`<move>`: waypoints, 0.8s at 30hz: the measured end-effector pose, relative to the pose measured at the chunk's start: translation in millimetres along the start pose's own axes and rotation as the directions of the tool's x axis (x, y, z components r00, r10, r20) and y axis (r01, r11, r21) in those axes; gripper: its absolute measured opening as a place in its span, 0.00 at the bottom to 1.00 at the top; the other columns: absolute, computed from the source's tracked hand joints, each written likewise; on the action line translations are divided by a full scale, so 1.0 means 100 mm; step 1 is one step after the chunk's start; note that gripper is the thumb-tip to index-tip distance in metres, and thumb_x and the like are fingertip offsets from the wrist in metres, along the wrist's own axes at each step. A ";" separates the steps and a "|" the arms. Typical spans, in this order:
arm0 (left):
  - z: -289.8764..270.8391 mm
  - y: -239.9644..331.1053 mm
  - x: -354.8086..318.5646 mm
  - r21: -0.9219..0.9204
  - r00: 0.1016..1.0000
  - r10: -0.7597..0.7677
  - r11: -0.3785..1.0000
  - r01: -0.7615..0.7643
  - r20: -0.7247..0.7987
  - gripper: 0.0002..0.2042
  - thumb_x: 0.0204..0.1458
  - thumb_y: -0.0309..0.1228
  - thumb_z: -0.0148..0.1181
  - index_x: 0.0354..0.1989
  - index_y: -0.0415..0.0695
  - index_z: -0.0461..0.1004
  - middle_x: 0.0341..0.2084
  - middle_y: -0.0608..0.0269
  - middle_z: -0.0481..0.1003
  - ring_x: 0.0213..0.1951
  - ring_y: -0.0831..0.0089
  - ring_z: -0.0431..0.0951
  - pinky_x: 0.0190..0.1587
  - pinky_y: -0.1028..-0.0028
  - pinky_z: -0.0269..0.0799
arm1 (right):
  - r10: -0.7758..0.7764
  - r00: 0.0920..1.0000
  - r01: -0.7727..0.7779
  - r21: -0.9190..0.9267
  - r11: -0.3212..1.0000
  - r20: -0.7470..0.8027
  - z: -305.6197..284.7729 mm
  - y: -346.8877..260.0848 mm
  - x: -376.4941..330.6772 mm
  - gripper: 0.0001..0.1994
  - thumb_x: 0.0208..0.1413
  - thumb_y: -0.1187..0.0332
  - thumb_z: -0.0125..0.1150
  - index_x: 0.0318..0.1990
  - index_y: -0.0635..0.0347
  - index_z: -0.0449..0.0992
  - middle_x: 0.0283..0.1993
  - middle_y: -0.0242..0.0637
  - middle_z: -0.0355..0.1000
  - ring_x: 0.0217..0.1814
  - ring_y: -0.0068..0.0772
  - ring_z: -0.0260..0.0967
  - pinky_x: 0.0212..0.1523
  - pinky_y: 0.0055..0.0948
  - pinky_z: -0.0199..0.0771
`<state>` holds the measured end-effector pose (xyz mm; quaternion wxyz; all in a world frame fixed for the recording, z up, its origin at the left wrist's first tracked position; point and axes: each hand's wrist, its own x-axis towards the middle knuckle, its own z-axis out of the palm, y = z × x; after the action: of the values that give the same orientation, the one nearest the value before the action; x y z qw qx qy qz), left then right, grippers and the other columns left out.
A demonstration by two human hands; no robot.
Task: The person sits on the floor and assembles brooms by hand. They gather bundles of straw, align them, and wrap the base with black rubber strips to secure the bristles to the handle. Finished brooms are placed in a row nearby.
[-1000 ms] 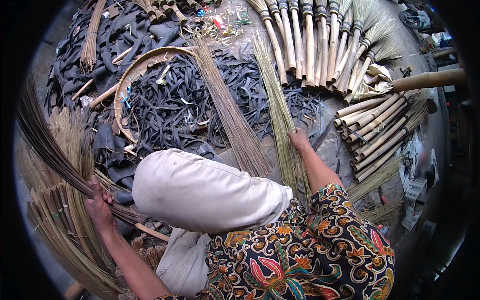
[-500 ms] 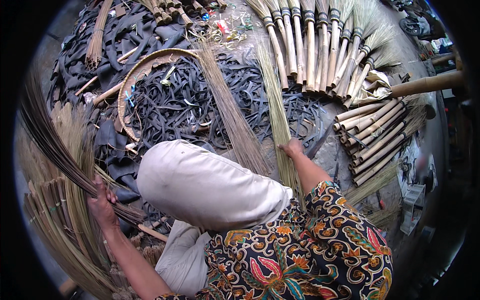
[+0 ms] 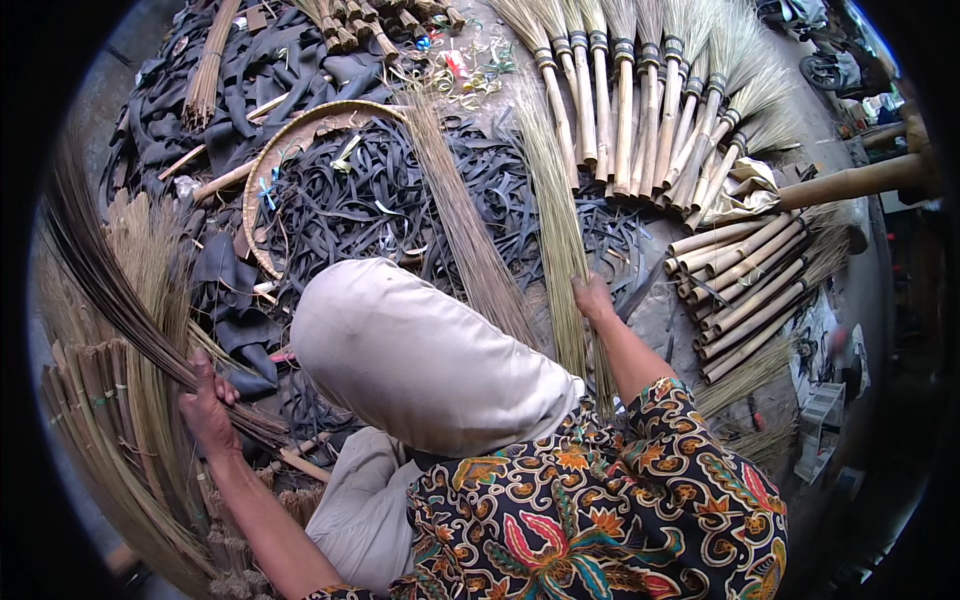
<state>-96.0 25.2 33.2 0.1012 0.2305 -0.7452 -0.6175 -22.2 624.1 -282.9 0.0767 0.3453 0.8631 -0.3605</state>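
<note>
At the left, my left hand [image 3: 210, 408] is wrapped round a bundle of long dark broom bristles [image 3: 105, 265], which fans out toward the upper left. My right hand [image 3: 592, 298] is closed on strands at the right edge of a pale green bristle bundle [image 3: 552, 215]. That bundle runs from the black strips down beside my raised knee; the fingertips are partly hidden. A brownish bristle bundle [image 3: 465, 215] lies just left of it, apart from both hands. A dark blade [image 3: 640, 293] rests right of my right hand.
Black rubber strips [image 3: 350, 210] fill and spill round a round woven tray [image 3: 250, 200]. Finished brooms [image 3: 625, 120] fan out at the far right, with stacked bamboo-handled brooms [image 3: 755, 270] nearer. Upright bristle bundles [image 3: 110, 400] crowd the left. Dark rubber sheets [image 3: 160, 120] are heaped behind.
My right hand has shifted slightly right, with some strands spreading from the pale bundle below it. The left hand keeps its hold on the dark bristles. The whole view has shifted slightly.
</note>
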 end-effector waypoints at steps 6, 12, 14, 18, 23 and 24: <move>0.04 0.03 -0.07 -0.046 0.999 -0.016 0.999 0.018 0.045 0.18 0.59 0.46 0.70 0.40 0.44 0.73 0.18 0.73 0.63 0.19 0.83 0.64 0.23 0.79 0.63 | -0.134 0.987 0.134 -0.001 0.991 -0.088 -0.30 -0.47 -0.16 0.18 0.68 0.56 0.56 0.45 0.65 0.80 0.38 0.62 0.78 0.47 0.69 0.76 0.45 0.53 0.74; 0.12 0.14 -0.28 -0.141 0.990 -0.034 0.989 0.053 0.135 0.16 0.61 0.45 0.68 0.38 0.46 0.71 0.20 0.72 0.64 0.18 0.82 0.65 0.21 0.79 0.63 | -0.239 0.948 0.274 0.160 0.948 -0.208 -1.12 -1.60 -0.29 0.22 0.71 0.50 0.54 0.40 0.63 0.77 0.20 0.37 0.68 0.23 0.38 0.70 0.28 0.40 0.68; 0.18 0.18 -0.35 -0.192 0.986 -0.019 0.980 0.051 0.165 0.16 0.61 0.44 0.68 0.38 0.47 0.70 0.21 0.71 0.64 0.18 0.81 0.66 0.21 0.79 0.63 | -0.261 0.953 0.298 0.326 0.897 -0.152 -1.64 -2.11 -0.42 0.22 0.71 0.47 0.55 0.40 0.60 0.76 0.18 0.21 0.58 0.17 0.17 0.56 0.19 0.26 0.57; 0.35 0.30 -0.50 -0.276 0.969 0.050 0.961 0.020 0.243 0.16 0.62 0.43 0.67 0.42 0.46 0.70 0.21 0.71 0.64 0.19 0.81 0.68 0.20 0.79 0.65 | -0.508 0.844 0.477 0.669 0.570 -0.170 -2.41 -3.39 -0.94 0.18 0.71 0.52 0.57 0.44 0.61 0.76 0.20 0.18 0.59 0.15 0.11 0.53 0.16 0.19 0.55; 0.54 0.49 -0.68 -0.369 0.899 0.179 0.929 -0.021 0.399 0.19 0.62 0.47 0.65 0.41 0.39 0.78 0.32 0.61 0.77 0.29 0.73 0.80 0.33 0.74 0.77 | -0.769 0.636 0.455 0.837 0.304 -0.066 -2.07 -4.65 -2.00 0.15 0.73 0.59 0.55 0.51 0.63 0.75 0.27 0.26 0.67 0.17 0.12 0.59 0.15 0.16 0.61; 0.57 0.54 -0.69 -0.361 0.888 0.201 0.932 -0.043 0.413 0.20 0.62 0.48 0.65 0.40 0.38 0.79 0.38 0.55 0.81 0.35 0.71 0.84 0.39 0.72 0.80 | -0.812 0.583 0.449 0.829 0.333 0.011 -1.88 -4.79 -2.19 0.15 0.73 0.59 0.54 0.52 0.61 0.76 0.30 0.28 0.71 0.19 0.15 0.65 0.17 0.16 0.64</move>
<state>-72.6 114.7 81.9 0.0067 0.0147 -0.6431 -0.7656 -147.7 392.3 210.0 -0.0391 -0.1213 0.6508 -0.7485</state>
